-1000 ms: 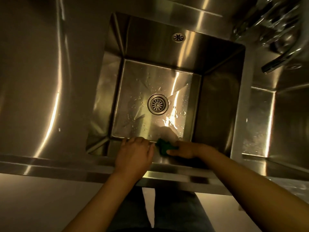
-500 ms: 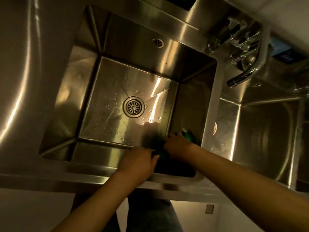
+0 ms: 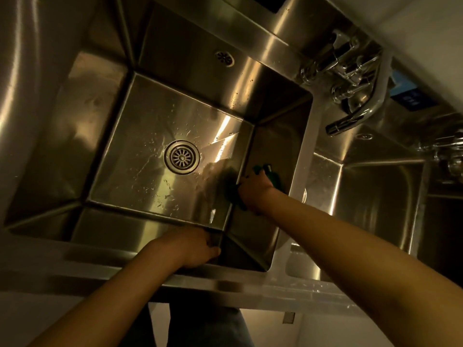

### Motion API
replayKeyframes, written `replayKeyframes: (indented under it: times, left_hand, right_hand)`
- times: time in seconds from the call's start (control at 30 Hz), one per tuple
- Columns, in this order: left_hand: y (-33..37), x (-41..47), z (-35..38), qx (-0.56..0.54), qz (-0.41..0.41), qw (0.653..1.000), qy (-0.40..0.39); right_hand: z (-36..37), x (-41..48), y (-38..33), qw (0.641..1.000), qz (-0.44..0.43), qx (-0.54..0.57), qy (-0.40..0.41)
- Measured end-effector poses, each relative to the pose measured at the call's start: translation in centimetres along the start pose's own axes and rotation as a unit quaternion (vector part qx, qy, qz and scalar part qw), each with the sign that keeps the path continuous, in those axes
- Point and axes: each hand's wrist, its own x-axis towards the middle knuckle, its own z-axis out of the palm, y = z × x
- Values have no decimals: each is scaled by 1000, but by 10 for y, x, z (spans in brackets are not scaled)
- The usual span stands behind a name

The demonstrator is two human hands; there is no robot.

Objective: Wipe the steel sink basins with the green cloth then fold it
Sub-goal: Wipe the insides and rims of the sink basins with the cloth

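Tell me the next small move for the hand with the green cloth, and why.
Probably slide the green cloth farther along this basin's right wall, toward the far corner. The right hand holds it low on that wall, by the floor edge, with the wall's far stretch lying just ahead; the left hand rests on the near wall.

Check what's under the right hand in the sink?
A green cloth, against the right wall of the basin. Only its edges show past the right hand; its middle is covered.
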Motion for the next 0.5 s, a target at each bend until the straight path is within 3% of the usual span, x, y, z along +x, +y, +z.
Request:
replayKeyframes:
  times: [0.3, 0.4, 0.5]
  left_hand:
    - [-5, 1, 2, -8, -22, 1000, 3]
    - [-5, 1, 1, -17, -25, 1000, 5]
    - [-5, -1, 0, -30, -20, 999, 10]
  right_hand:
    - [-35, 63, 102, 978, 196, -13, 66]
    - [-23, 77, 85, 978, 198, -7, 63]
    - [0, 74, 32, 993, 121, -10, 5]
